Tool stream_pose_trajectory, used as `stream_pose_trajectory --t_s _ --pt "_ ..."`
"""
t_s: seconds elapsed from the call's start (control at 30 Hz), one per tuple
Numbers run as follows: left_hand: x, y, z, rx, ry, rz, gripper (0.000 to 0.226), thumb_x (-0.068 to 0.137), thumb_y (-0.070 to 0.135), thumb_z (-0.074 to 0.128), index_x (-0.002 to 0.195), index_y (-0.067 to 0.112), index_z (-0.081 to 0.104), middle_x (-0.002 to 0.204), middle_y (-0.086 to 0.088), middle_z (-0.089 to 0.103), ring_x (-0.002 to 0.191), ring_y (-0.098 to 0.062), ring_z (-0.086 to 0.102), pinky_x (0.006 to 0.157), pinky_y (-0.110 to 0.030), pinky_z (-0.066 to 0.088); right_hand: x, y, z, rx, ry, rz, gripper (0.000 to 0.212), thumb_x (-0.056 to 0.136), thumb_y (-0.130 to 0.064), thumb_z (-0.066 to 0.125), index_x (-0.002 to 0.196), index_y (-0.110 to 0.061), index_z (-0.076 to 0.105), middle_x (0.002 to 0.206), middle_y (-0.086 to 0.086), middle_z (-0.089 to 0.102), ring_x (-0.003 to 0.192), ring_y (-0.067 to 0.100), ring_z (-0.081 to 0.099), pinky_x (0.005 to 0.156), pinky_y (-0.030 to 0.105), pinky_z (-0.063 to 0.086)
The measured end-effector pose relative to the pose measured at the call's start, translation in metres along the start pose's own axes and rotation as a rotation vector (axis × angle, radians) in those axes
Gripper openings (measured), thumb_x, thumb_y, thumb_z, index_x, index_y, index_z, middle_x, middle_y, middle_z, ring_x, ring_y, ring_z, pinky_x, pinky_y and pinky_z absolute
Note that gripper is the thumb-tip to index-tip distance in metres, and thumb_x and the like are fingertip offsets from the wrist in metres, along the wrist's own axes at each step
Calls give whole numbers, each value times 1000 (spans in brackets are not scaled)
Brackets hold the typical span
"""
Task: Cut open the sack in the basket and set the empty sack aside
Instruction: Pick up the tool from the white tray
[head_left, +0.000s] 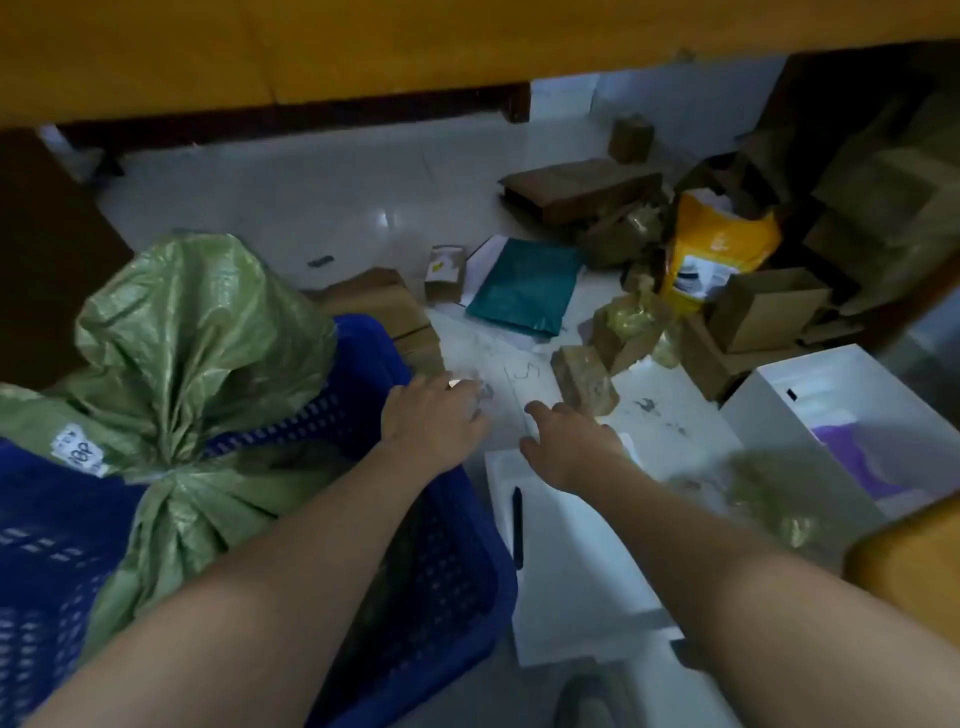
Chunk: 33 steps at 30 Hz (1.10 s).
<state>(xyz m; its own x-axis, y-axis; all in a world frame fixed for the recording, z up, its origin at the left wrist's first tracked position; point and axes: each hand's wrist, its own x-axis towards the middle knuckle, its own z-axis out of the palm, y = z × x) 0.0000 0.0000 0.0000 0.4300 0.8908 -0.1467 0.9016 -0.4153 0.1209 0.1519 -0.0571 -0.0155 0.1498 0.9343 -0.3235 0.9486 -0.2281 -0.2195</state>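
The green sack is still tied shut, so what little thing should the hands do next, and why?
Probably pick up a cutter first. The green sack sits in the blue basket, knotted and uncut, and both the left hand and right hand are stretched over the floor holding nothing. A dark pen-like tool lies on the white sheet near the right hand; whether it is a knife is unclear.

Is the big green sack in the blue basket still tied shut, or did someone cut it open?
Tied shut. The green sack bulges full in the blue basket, its neck bunched into a knot, with no cut showing.
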Motion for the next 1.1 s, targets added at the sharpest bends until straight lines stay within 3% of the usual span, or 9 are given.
stream_pose_trajectory --t_s 0.13,0.23,0.37,0.53,0.67,0.8,0.97,1.03,1.1 --pt "30 1 22 117 -57 90 45 97 42 43 139 29 52 142 1 53 129 -24 46 105 -38 30 25 5 24 48 -53 58 44 98 -34 38 139 -18 41 134 12 51 122 32 49 90 39 41" --pt "48 4 26 132 -134 85 32 96 39 38 110 28 65 115 -4 67 112 -25 56 103 -41 28 41 16 50 147 -119 151 41 97 -33 41 134 -15 46 133 11 54 120 31 52 87 37 43" --pt "54 -5 31 119 -68 95 29 96 41 36 82 28 57 85 2 64 89 -23 62 89 -38 31 59 31 85 268 -179 291 42 96 -34 43 133 -15 49 133 9 54 118 29 54 83 32 40" --pt "66 -3 37 196 -164 145 27 94 43 42 93 29 65 85 4 59 75 -20 52 62 -30 34 84 33 129 396 -262 380 46 96 -38 45 131 -10 50 132 10 55 118 30 54 90 34 41" --pt "72 -5 46 238 -186 204 26 92 41 45 90 24 66 87 2 64 74 -20 56 63 -31 40 104 34 167 515 -278 445 39 99 -29 43 125 -1 53 130 17 56 118 32 54 88 31 41" --pt "73 -6 48 231 -180 233 29 90 45 46 93 24 67 82 2 55 74 -20 54 63 -32 38 112 34 198 578 -294 537 41 103 -26 38 130 4 48 132 22 55 120 35 54 82 29 40" --pt "74 -5 50 229 -164 247 33 90 48 47 100 23 66 92 0 59 80 -22 56 65 -32 38 119 33 217 638 -327 607 36 100 -17 41 126 7 49 126 23 57 115 37 56 82 34 43" --pt "75 -5 50 237 -158 251 33 90 48 47 99 23 66 88 1 56 79 -22 54 64 -33 37 120 31 220 657 -323 608 32 99 -16 43 121 5 50 116 21 59 105 35 59 74 32 44" --pt "75 -6 51 246 -139 258 31 90 47 47 98 23 66 86 2 52 77 -22 50 63 -34 35 118 26 221 679 -326 615 27 99 -20 44 111 3 52 92 16 57 74 28 56 57 28 41"
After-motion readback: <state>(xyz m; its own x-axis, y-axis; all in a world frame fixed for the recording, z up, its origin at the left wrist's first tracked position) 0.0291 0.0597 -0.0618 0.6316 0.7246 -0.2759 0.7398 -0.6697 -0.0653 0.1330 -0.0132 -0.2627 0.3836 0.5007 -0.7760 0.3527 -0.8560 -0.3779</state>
